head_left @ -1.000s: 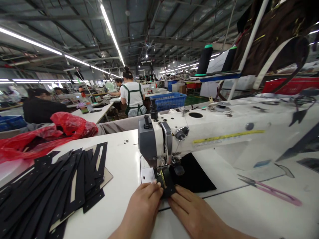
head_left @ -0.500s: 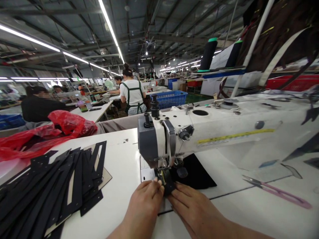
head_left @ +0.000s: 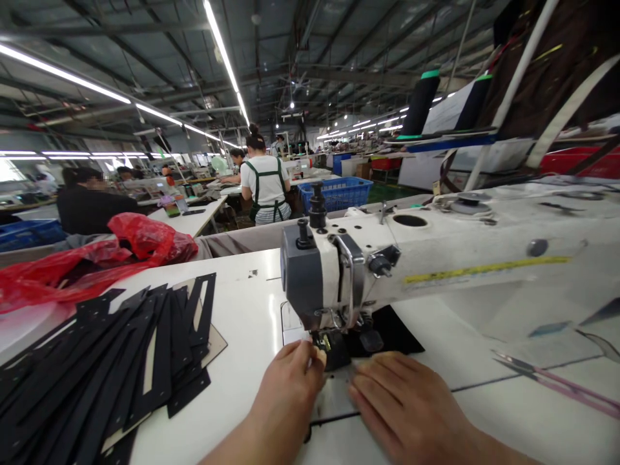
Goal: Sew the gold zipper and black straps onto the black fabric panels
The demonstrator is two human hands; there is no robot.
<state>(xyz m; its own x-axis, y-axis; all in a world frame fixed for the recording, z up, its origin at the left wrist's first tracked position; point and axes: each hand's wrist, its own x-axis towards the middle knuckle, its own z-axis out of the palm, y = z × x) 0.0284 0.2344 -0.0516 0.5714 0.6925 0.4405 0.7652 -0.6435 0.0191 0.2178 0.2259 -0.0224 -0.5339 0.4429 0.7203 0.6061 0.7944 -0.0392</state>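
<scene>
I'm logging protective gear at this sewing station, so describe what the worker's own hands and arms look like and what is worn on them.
Both are bare. The left hand and right hand have no gloves, rings or finger guards on the fingers that can be seen. No watch or bracelet shows at either wrist, and no sleeve reaches the visible forearms, which run off the picture's lower edge. Nails look short and unpainted where visible.

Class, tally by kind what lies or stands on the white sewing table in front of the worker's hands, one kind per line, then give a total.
Sewing machine: 1
Thread snips: 1
Red plastic bag: 1
Pile of black cut strips: 1
Black fabric piece under the needle: 1
Total: 5
</scene>
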